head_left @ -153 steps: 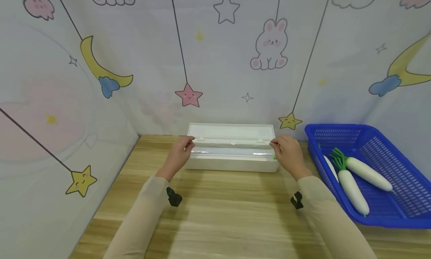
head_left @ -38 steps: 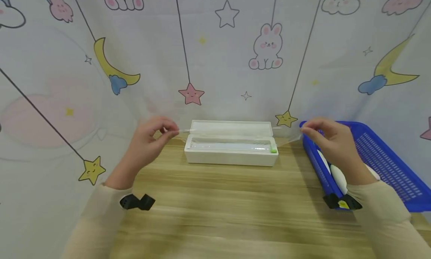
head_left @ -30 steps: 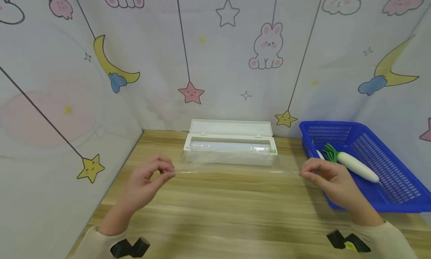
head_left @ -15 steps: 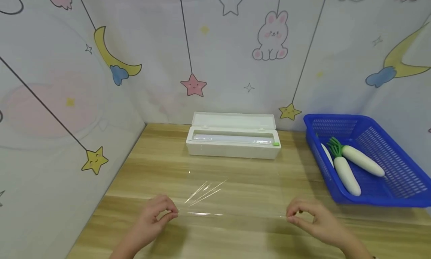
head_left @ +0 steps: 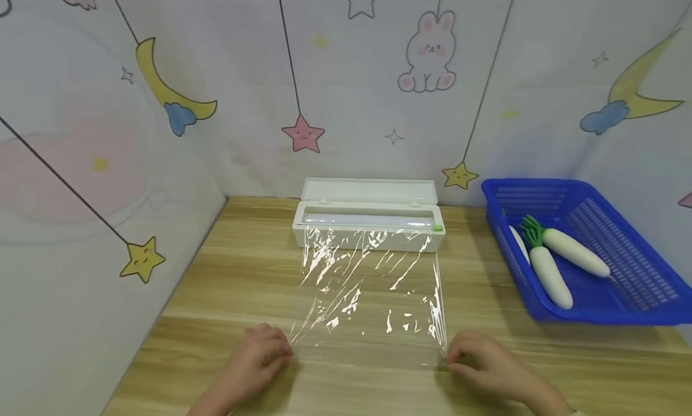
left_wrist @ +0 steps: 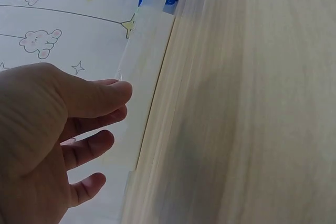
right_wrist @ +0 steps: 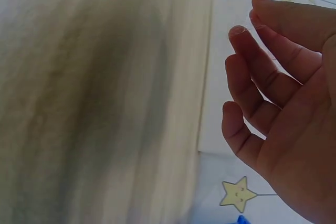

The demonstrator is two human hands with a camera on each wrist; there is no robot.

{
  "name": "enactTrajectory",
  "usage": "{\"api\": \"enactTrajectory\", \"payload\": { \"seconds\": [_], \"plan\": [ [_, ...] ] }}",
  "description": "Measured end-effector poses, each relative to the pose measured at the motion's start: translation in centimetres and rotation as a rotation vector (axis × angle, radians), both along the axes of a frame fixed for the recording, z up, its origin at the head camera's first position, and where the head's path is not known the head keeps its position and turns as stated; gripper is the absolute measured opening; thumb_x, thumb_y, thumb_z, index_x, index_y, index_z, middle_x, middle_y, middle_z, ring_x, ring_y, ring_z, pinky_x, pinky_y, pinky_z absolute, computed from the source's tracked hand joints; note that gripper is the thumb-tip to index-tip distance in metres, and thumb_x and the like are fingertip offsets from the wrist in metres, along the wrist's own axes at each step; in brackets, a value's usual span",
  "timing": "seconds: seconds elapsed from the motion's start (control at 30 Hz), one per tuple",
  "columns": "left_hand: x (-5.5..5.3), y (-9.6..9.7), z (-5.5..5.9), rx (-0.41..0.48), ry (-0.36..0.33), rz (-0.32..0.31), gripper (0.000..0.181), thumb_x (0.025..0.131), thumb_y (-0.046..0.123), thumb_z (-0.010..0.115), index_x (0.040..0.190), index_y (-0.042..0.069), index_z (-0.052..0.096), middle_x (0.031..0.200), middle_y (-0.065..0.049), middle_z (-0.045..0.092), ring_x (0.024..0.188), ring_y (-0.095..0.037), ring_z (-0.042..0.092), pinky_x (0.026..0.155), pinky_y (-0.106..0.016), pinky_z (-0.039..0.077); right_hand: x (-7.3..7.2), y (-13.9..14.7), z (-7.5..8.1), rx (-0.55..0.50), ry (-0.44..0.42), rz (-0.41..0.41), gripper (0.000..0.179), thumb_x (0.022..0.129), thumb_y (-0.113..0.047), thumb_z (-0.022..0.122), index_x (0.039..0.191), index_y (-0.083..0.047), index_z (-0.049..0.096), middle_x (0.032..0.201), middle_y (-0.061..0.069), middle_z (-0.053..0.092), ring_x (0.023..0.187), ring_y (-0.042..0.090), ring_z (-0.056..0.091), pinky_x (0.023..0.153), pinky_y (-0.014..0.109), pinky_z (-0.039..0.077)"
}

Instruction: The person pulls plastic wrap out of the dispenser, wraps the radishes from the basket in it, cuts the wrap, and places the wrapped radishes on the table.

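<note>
A clear sheet of plastic wrap (head_left: 367,308) stretches from the white dispenser box (head_left: 367,239) toward the front of the table, creased and shiny with reflections. My left hand (head_left: 254,362) pinches its near left corner between thumb and forefinger. At the near right corner, my right hand (head_left: 486,365) does the same, the film gathering into folds there. The box stands with its lid (head_left: 370,191) tipped back, and the wrap roll (head_left: 367,220) shows inside. A small green piece (head_left: 437,228) sits at the right end of the box's front edge.
To the right stands a blue plastic basket (head_left: 638,315) holding white radishes (head_left: 550,278), some with green tops. Behind the wooden table (head_left: 216,296) hangs a white cloth (head_left: 357,92) printed with stars, moons and rabbits.
Both hands first pinched the film's edge at the box, lifted it and spread apart. They then drew it toward the table's front, low over the wood. The sheet is now long and more wrinkled.
</note>
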State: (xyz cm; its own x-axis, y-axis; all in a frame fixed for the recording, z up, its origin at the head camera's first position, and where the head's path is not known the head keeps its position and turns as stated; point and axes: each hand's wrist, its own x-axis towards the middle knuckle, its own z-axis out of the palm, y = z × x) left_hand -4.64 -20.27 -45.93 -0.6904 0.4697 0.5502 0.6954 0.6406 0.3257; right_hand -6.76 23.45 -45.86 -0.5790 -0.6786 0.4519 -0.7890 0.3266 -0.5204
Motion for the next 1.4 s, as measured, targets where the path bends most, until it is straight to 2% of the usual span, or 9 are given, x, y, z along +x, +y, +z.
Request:
{"api": "enactTrajectory", "payload": {
  "seconds": [0.27, 0.5, 0.6, 0.8, 1.1, 1.2, 1.4],
  "plan": [
    [0.1, 0.1, -0.5, -0.137, -0.138, 0.037, 0.014, 0.070, 0.013, 0.081, 0.074, 0.020, 0.070, 0.079, 0.018, 0.059, 0.078, -0.003, 0.047, 0.069, -0.027, 0.033, -0.3, -0.7, -1.3, 0.118, -0.058, 0.012, 0.019, 0.079, -0.006, 0.074, 0.081, -0.022, 0.065, 0.083, -0.016, 0.060, 0.078, -0.002, 0.054, 0.069, 0.019, 0.044],
    [0.2, 0.0, -0.5, -0.186, -0.265, 0.061, 0.012, 0.075, 0.013, 0.078, 0.076, 0.022, 0.070, 0.079, 0.020, 0.058, 0.077, -0.002, 0.046, 0.069, -0.028, 0.032, -0.3, -1.5, -1.3, 0.191, -0.098, 0.007, 0.014, 0.082, -0.010, 0.074, 0.078, -0.021, 0.066, 0.082, -0.017, 0.056, 0.075, -0.006, 0.050, 0.066, 0.017, 0.044],
    [0.2, -0.1, -0.5, -0.200, -0.292, 0.068, 0.012, 0.076, 0.012, 0.078, 0.076, 0.022, 0.071, 0.079, 0.019, 0.060, 0.077, -0.003, 0.046, 0.069, -0.028, 0.032, -0.2, -1.6, -1.2, 0.207, -0.106, -0.004, 0.013, 0.082, -0.011, 0.074, 0.078, -0.021, 0.066, 0.082, -0.017, 0.057, 0.075, -0.006, 0.050, 0.066, 0.017, 0.045],
    [0.0, -0.2, -0.8, -0.207, -0.246, 0.085, 0.014, 0.073, 0.011, 0.079, 0.076, 0.022, 0.071, 0.081, 0.017, 0.061, 0.077, -0.004, 0.047, 0.068, -0.028, 0.031, -0.2, -1.8, -1.3, 0.209, -0.072, -0.001, 0.013, 0.080, -0.010, 0.075, 0.078, -0.020, 0.067, 0.081, -0.016, 0.058, 0.075, -0.005, 0.051, 0.067, 0.015, 0.043],
    [-0.5, -0.3, -1.2, -0.200, -0.108, 0.077, 0.016, 0.068, 0.011, 0.082, 0.071, 0.023, 0.070, 0.079, 0.018, 0.058, 0.075, -0.004, 0.047, 0.065, -0.026, 0.031, -0.1, -2.1, -0.9, 0.255, -0.080, -0.024, 0.013, 0.083, -0.014, 0.073, 0.074, -0.020, 0.067, 0.076, -0.019, 0.050, 0.069, -0.007, 0.043, 0.062, 0.011, 0.039],
    [-0.5, -0.4, -1.3, -0.198, -0.106, 0.082, 0.016, 0.067, 0.010, 0.082, 0.071, 0.022, 0.071, 0.079, 0.017, 0.059, 0.075, -0.004, 0.048, 0.064, -0.025, 0.032, 0.0, -2.1, -0.7, 0.264, -0.101, -0.028, 0.013, 0.084, -0.014, 0.073, 0.074, -0.020, 0.067, 0.076, -0.019, 0.049, 0.069, -0.007, 0.042, 0.062, 0.012, 0.039],
    [-0.5, -0.5, -1.4, -0.180, -0.141, 0.078, 0.014, 0.069, 0.012, 0.082, 0.074, 0.022, 0.073, 0.082, 0.018, 0.059, 0.078, -0.004, 0.049, 0.065, -0.026, 0.034, 0.1, -2.0, -0.7, 0.250, -0.077, -0.035, 0.015, 0.083, -0.012, 0.073, 0.072, -0.019, 0.066, 0.075, -0.018, 0.050, 0.069, -0.007, 0.043, 0.062, 0.010, 0.038]
  ]
}}
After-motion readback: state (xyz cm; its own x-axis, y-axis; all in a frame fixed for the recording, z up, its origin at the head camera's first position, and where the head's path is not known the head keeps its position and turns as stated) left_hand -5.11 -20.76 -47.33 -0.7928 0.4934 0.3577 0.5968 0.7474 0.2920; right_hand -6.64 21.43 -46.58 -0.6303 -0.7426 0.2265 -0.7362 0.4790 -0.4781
